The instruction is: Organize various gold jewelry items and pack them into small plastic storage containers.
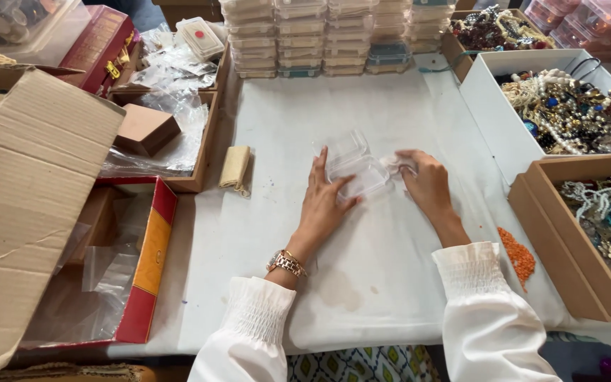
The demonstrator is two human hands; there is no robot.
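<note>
left hand (325, 197) flat, fingers spread, pressing down on a small clear plastic box (353, 170) with its hinged lid open, thin glossy walls, rectangular; box sits between the two hands on the counter (362, 269), which is covered in a white, slightly creased sheet. right hand (426, 182) just beside the box's right edge, fingers curled and pinching a small crumpled white cloth (394, 164), soft, wrinkled, touching the box. metal link watch (286, 263) on the left wrist; both arms in white gathered sleeves. left of the left hand: a folded beige cloth (235, 168), then a shallow brown tray (199, 159) with crinkly clear plastic bags and a small brown cardboard box (146, 129). further left and nearer the body: a red box (151, 262) holding clear bags, and a big corrugated cardboard flap (30, 191). beyond the hands: rows of stacked clear plastic cases (319, 35), same kind, flat and rectangular. right of the right hand: a white box (489, 106) heaped with beaded necklaces and pearls, and a brown cardboard box (560, 247) with turquoise and mixed beads. small pile of orange beads (519, 256) on the counter, near the right forearm.
</note>
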